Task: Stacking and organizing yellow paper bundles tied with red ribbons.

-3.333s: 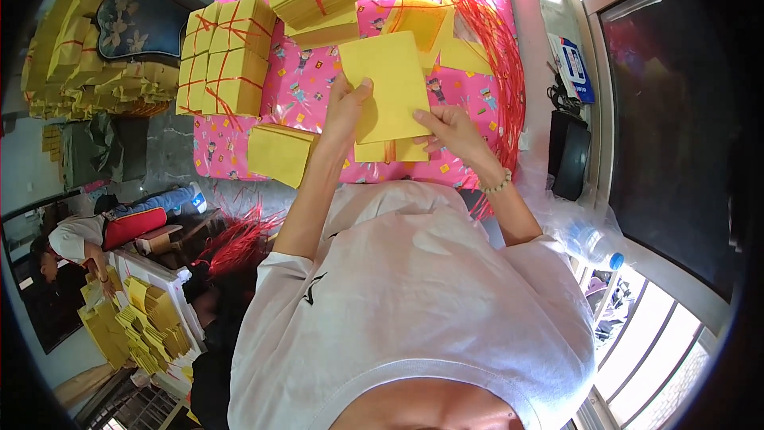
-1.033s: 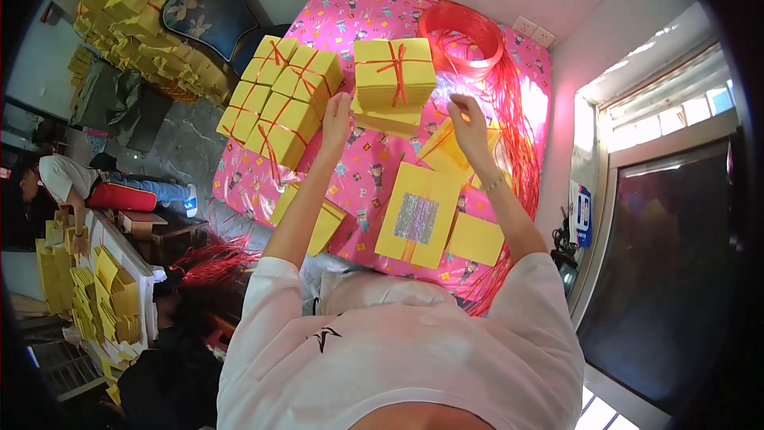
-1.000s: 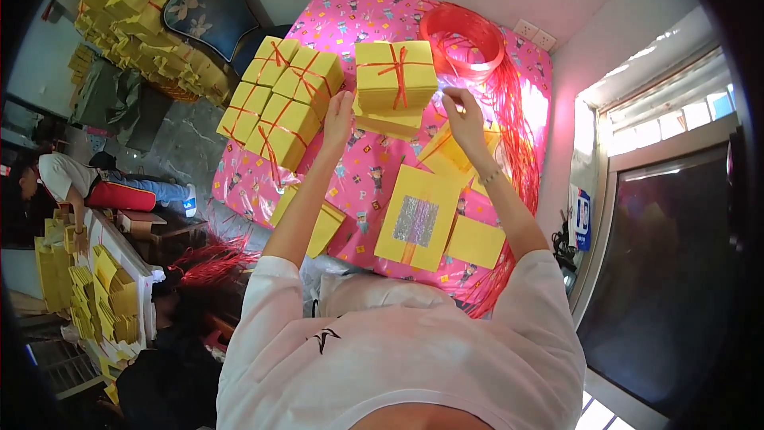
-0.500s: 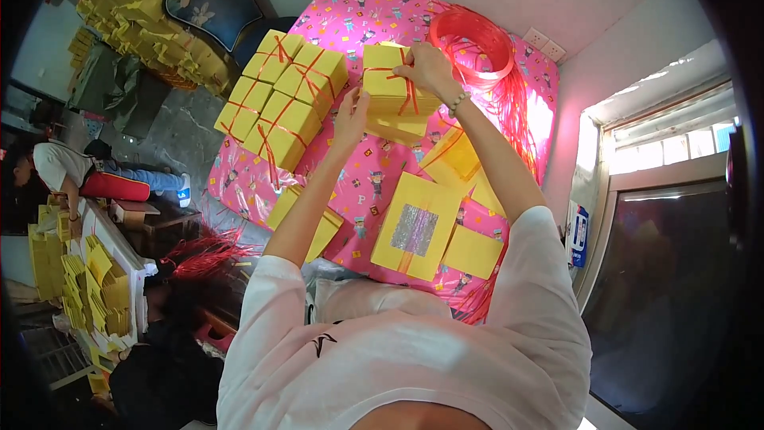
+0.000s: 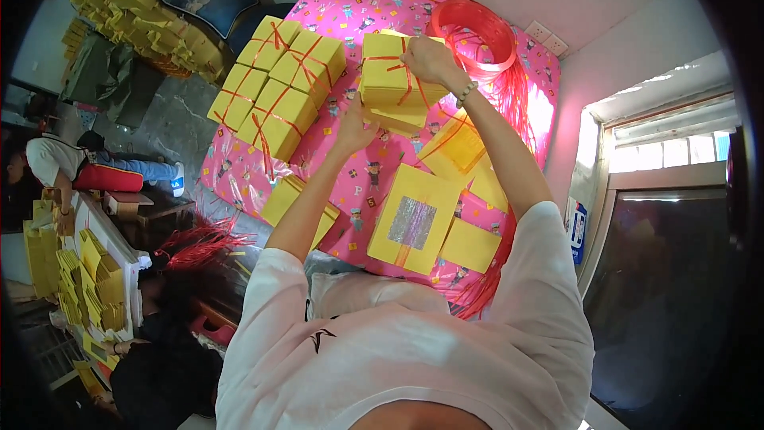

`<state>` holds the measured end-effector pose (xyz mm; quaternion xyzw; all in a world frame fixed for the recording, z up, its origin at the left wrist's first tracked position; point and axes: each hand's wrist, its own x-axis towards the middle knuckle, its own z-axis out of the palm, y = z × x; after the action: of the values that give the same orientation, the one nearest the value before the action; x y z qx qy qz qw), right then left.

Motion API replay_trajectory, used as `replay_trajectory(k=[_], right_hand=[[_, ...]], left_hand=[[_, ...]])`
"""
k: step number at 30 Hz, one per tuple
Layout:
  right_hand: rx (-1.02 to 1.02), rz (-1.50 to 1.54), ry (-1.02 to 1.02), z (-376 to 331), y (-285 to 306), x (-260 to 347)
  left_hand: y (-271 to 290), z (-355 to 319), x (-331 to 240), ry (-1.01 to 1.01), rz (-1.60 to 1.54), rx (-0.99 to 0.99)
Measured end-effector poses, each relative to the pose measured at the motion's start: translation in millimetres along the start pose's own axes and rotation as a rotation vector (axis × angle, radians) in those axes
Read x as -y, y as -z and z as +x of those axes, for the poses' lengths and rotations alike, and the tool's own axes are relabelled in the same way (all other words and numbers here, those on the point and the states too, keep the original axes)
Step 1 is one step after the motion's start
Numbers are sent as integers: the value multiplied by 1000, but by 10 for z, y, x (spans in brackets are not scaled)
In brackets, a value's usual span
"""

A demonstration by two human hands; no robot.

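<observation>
A thick stack of yellow paper (image 5: 391, 84) crossed by red string lies on the pink patterned table cover (image 5: 374, 0). My right hand (image 5: 427, 58) rests on top of the stack and grips the red string where it crosses. My left hand (image 5: 352, 132) sits at the stack's near edge, fingers pinching the string end there. A coil of red string (image 5: 476, 32) lies just beyond my right hand. Several tied yellow bundles (image 5: 278, 95) stand to the left of the stack.
Loose yellow sheets, one with a silver square (image 5: 411, 221), lie near me. Another yellow bundle (image 5: 296, 205) sits under my left forearm. Yellow stacks (image 5: 143, 8) pile at the upper left. Other people (image 5: 60, 163) work at a table on the left. A window (image 5: 676, 215) stands at right.
The paper stack has shifted toward the coil and my right hand moved from the loose sheets onto its top. My left hand slid from the tied bundles to the stack's near edge.
</observation>
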<state>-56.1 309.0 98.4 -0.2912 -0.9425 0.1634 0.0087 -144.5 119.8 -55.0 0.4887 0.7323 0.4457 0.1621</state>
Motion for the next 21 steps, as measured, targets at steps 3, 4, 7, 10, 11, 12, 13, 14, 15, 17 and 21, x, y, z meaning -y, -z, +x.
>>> replay_trajectory(k=[3,4,7,10,11,12,13,14,15,17,21], right_hand=[[-26,-23,-2,7,1,-13],[-23,-21,0,10,11,-38],[-79,27,76,-15,127,-191],[-111,121,149,-102,262,-453],[-199,233,147,-134,278,-542],[-286,344,145,-177,306,-637],[-283,342,146,-218,367,-708],[-290,343,106,-259,453,-788],[-300,341,59,-326,550,-873],[-297,337,26,-465,700,-962],[-316,307,-77,-771,819,-1257]], left_hand=[[-14,1,7,39,34,21],[-9,-1,5,58,30,42],[-16,-1,-12,96,179,124],[12,22,-58,148,146,199],[14,18,-65,149,144,198],[-8,6,-48,136,196,176],[-11,-6,-39,124,249,151],[-16,-13,-33,126,247,150],[-39,-10,-44,122,257,158],[-33,-28,-36,122,268,161],[-79,-35,-27,114,307,155]])
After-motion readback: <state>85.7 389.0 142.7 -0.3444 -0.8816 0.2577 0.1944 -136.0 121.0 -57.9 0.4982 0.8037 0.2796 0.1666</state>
